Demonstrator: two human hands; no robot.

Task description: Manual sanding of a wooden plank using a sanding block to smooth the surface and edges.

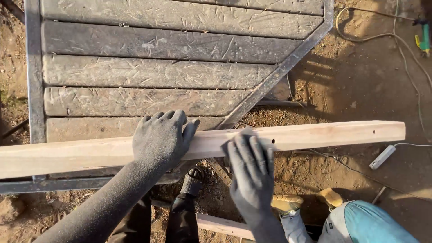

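1. A long pale squared wooden bar (315, 135) lies crosswise over the near corner of a worn grey slatted bench in a dark metal frame (148, 72), with its right half sticking out past the bench over bare brown dirt (360, 81).
2. The left hand (159, 137), dusted grey, lies palm down on top of the bar, fingers together and curled lightly over its far edge, thumb out to the side; it presses rather than grips.
3. The right hand (249, 171) rests flat on the bar just right of the left hand, fingers spread and loose, closed on nothing; it looks slightly blurred.
4. A small dark hole shows in the bar just right of the right hand.
5. Beyond the bar's right end, a white cable with a small white box (382, 156) lies on the dirt.
6. Below the bar, another person's yellow-tan shoes (288, 202) and light blue garment (369, 222) show.
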